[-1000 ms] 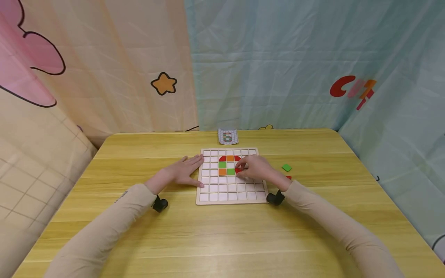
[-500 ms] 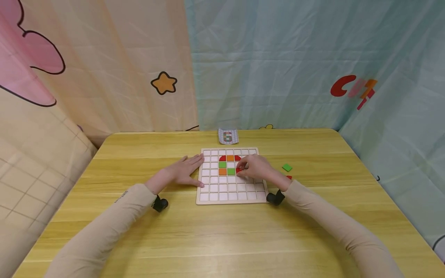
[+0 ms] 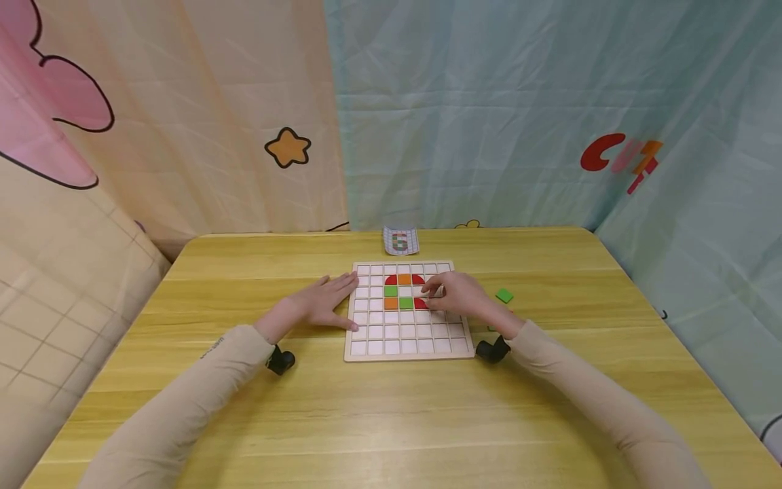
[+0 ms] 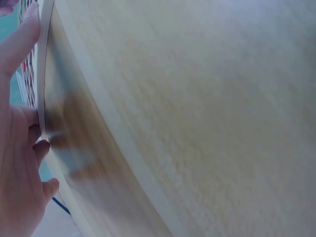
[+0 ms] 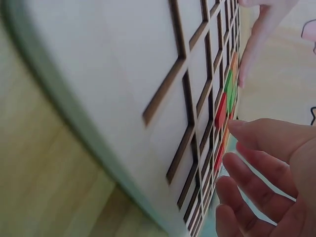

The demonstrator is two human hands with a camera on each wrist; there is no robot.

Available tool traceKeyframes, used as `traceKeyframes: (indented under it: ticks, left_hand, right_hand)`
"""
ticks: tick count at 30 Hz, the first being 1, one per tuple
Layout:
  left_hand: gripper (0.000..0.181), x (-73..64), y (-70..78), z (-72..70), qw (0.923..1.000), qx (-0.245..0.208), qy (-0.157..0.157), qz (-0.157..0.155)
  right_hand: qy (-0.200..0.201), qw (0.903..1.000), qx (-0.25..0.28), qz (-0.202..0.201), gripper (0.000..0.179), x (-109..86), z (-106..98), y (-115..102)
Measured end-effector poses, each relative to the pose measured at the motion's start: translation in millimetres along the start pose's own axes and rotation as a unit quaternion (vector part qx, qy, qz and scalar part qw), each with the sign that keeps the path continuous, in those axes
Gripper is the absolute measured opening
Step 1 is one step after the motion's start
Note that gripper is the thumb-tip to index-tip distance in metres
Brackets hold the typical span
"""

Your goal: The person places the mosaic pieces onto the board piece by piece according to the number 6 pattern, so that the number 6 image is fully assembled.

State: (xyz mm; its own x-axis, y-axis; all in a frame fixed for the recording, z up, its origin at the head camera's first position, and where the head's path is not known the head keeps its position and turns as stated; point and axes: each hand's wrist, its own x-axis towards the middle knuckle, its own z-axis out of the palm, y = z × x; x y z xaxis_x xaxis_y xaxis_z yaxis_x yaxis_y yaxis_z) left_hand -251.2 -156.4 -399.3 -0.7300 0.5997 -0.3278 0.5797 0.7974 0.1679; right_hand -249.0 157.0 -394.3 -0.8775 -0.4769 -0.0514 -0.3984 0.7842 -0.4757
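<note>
The right hand sits slightly farther right than in the earlier frame, showing more of the near red tile, set in the grid board just right of a green tile. Its fingers curve loosely, slightly parted, holding nothing visible. The left hand rests, fingers extended, on the board's left edge.

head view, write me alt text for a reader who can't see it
A person's right hand hovers over a pale wooden grid board beside a red round-cornered tile among other red, orange and green tiles; the left hand rests on the board's left edge. A small printed paper card lies beyond it.
</note>
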Motion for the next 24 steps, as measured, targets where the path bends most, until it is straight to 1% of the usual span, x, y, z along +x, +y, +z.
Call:
traceKeyframes:
  ticks: [2,8,10,16,20,24]
  left_hand:
    - [0.105,0.1,-0.3,0.5,1.0000,0.000,0.001,0.001]
    - [0.106,0.0,-1.0,1.6,1.0000,0.000,0.002,0.001]
    - [0.106,0.1,-1.1,1.6,1.0000,-0.001,0.003,0.001]
    - [0.107,-0.6,-0.5,0.9,1.0000,0.000,0.002,-0.002]
    - [0.107,-0.7,0.3,0.1,1.0000,-0.004,0.000,-0.002]
    - [0.107,-0.9,0.5,-1.0,1.0000,-0.005,0.001,-0.001]
  right_hand:
    - [0.009,0.9999,0.004,-0.010,0.023,-2.8,-3,6]
    - [0.027,0.9979,0.017,-0.057,0.026,-13.6,-17,25]
    - [0.027,0.9975,0.020,-0.063,0.027,-18.3,-23,32]
    - [0.042,0.9970,0.019,-0.062,0.029,-34.4,-37,54]
    - [0.048,0.9967,0.034,-0.056,0.029,-43.7,-41,70]
    - [0.054,0.9965,0.037,-0.053,0.030,-50.9,-45,83]
